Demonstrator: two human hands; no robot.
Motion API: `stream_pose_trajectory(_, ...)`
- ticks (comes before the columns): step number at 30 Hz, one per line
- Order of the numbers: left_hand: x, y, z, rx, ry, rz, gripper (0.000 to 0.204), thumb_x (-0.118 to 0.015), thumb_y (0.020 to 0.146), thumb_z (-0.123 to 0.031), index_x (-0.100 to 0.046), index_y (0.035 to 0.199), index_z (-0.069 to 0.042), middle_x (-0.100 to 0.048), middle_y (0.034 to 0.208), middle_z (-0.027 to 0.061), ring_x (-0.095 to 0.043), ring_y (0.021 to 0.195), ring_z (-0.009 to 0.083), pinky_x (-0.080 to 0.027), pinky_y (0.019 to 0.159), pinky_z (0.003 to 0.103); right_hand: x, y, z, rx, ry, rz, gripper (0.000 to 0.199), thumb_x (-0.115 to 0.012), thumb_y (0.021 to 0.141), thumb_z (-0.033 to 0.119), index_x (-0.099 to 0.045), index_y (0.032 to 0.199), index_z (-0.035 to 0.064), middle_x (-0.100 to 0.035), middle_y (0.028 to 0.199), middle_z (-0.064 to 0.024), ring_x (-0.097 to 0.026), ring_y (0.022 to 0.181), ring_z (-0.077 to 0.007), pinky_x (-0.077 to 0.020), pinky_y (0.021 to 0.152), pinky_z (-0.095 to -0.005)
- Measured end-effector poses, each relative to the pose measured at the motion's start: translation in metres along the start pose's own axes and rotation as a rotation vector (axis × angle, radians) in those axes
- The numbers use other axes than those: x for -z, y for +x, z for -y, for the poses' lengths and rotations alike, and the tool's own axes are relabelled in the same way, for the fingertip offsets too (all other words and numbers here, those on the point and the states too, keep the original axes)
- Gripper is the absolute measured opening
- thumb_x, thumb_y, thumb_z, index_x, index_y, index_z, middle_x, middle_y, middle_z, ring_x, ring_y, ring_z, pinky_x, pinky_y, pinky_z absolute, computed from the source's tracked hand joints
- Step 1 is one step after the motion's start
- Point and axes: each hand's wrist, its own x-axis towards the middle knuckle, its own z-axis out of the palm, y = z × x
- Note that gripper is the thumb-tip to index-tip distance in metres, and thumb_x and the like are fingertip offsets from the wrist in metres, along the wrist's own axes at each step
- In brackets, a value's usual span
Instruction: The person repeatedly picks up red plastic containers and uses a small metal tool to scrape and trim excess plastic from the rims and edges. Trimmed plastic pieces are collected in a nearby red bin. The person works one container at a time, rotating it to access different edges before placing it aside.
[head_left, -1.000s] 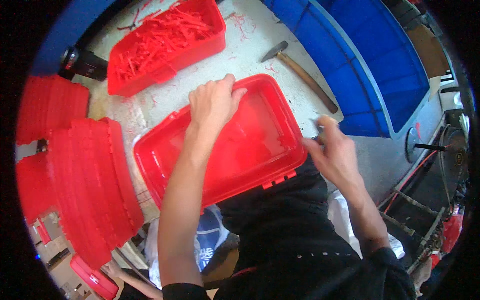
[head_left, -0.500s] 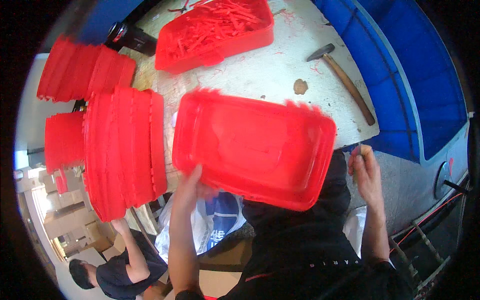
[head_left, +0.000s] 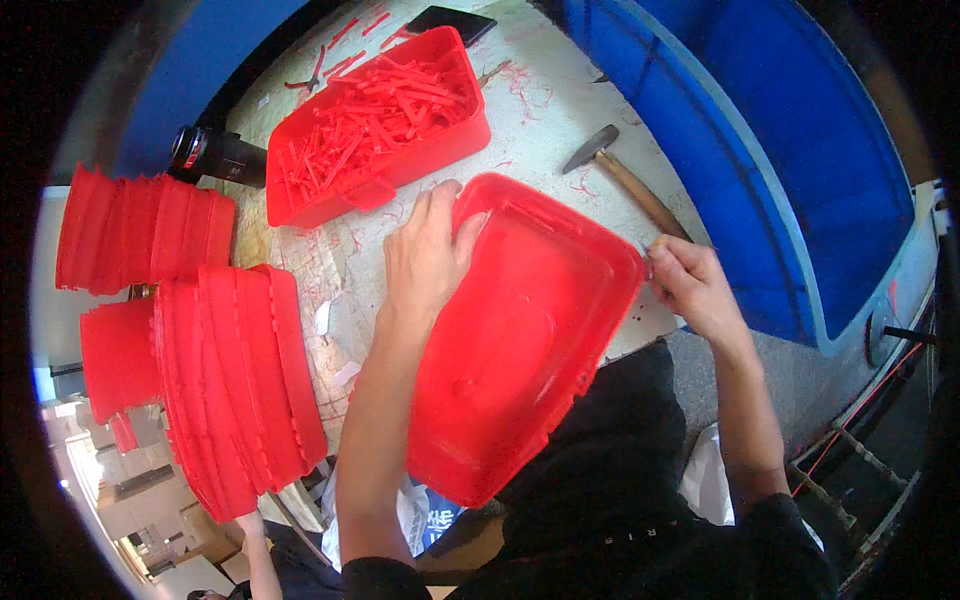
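Observation:
A shallow red plastic tray (head_left: 510, 330) is tilted in front of me, its hollow side facing up. My left hand (head_left: 428, 250) grips its far left rim, with the thumb inside and the fingers around the outside. At the tray's right corner my right hand (head_left: 690, 285) is closed in a pinch against the rim. Something small and dark shows at those fingertips, too small to name. Beyond the tray stands a red bin (head_left: 340, 205) filled with thin red plastic strips (head_left: 385, 110).
Stacks of red trays (head_left: 235, 370) stand at the left, where another person's hand (head_left: 250, 523) touches the nearest one. A hammer (head_left: 625, 180), a black bottle (head_left: 225, 158) and red-handled pliers (head_left: 312, 75) lie on the worktable (head_left: 540, 130). A big blue tub (head_left: 780, 200) borders it on the right.
The red tray has turned and tilted. My left hand has gone from its near left edge to its far left rim, and my right hand has come up to its right corner.

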Motion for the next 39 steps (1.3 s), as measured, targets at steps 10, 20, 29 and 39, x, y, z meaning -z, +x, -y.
stream_pose_trajectory(10,-0.002,-0.019,-0.021,-0.24,0.087,0.151,0.034,-0.08,0.083,-0.026,-0.062,0.103,-0.005,-0.065,0.081,0.0094,-0.066,0.063,0.0244,-0.051,0.054,0.035,-0.036,0.0,-0.013,-0.1,0.214,0.284,0.034,-0.049,0.107,0.026,-0.059,0.082,0.0042,-0.05,0.065,0.0032,-0.044,0.064,-0.007,-0.038,0.057,-0.0274)
stream_pose_trajectory(20,-0.004,-0.021,-0.028,-0.233,0.097,0.116,0.033,-0.081,0.082,-0.024,-0.062,0.101,-0.005,-0.064,0.078,0.0083,-0.064,0.06,0.0241,-0.049,0.053,0.034,-0.045,0.001,-0.009,-0.112,0.215,0.313,0.033,-0.049,0.107,0.024,-0.061,0.085,0.0027,-0.049,0.065,0.0025,-0.044,0.064,-0.0073,-0.0392,0.058,-0.028)
stream_pose_trajectory(29,-0.009,-0.022,-0.027,-0.254,0.074,0.06,0.03,-0.076,0.085,-0.027,-0.06,0.101,-0.007,-0.061,0.078,0.0075,-0.065,0.063,0.0229,-0.051,0.052,0.034,-0.036,-0.029,-0.009,-0.052,0.1,0.287,0.029,-0.051,0.106,0.022,-0.063,0.09,0.0009,-0.054,0.067,-0.0019,-0.048,0.064,-0.0093,-0.0422,0.06,-0.0306)
stream_pose_trajectory(39,-0.005,-0.024,-0.03,-0.213,0.06,0.093,0.03,-0.079,0.084,-0.023,-0.062,0.1,-0.005,-0.069,0.087,0.0101,-0.068,0.069,0.0273,-0.053,0.057,0.036,-0.005,-0.093,-0.018,-0.079,-0.096,0.361,0.019,-0.055,0.1,0.014,-0.063,0.088,0.003,-0.06,0.071,-0.0125,-0.064,0.064,-0.0228,-0.0476,0.06,-0.0373)
